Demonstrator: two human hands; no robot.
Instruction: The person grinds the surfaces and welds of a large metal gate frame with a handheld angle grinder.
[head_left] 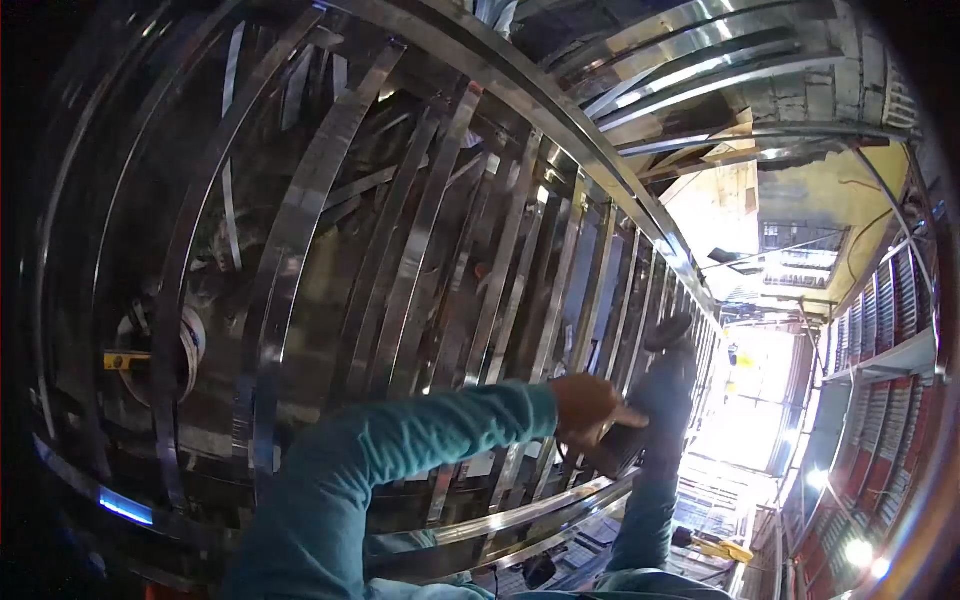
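Note:
My left hand [588, 410] reaches in from the lower left in a teal sleeve. Its forefinger points toward my right hand and the other fingers look curled; what they hold, if anything, is hidden. My right hand [664, 405] looks grey, as if gloved, and is blurred at the end of a second teal sleeve. Between the hands is a dark object [620, 452], perhaps part of a hand tool. A dark rounded piece [669, 331] shows just beyond my right hand. Both hands are over a frame of shiny metal bars [415, 285].
A long metal rail [590, 160] runs along the frame's far side. A yellow-handled tool [127, 361] and a pale round container [190, 350] show behind the bars at left. Yellow items [722, 548] are at lower right. Corrugated red panels [895, 450] line the right.

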